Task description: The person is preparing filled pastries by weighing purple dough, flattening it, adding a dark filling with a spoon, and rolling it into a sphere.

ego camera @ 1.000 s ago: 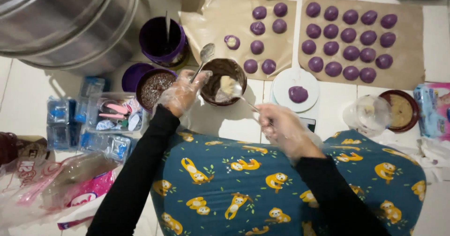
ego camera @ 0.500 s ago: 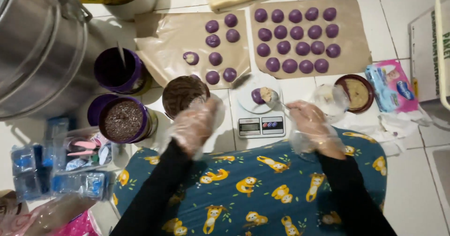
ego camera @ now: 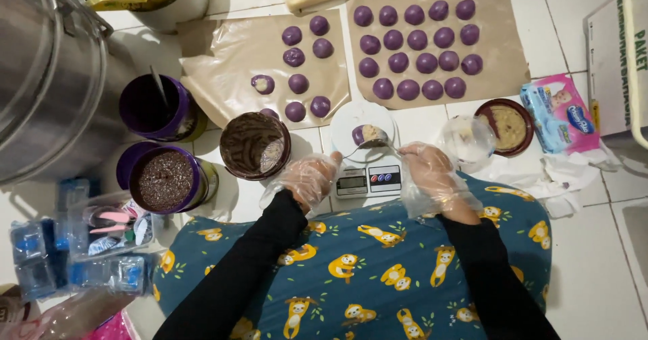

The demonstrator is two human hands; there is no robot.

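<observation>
Two gloved hands at frame centre: right hand (ego camera: 432, 178) pinches a spoon (ego camera: 378, 145) over the scale (ego camera: 368, 178); left hand (ego camera: 307, 178) curls empty beside it.

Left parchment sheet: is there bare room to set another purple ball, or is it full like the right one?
The left parchment sheet is bare across its left half, between the purple cup and the balls. The right sheet is crowded, free only along its right edge. Around the scale both hands crowd in.

Both hands (ego camera: 307, 178) off the brown bowl (ego camera: 254, 144), now beside the scale (ego camera: 368, 178).
</observation>
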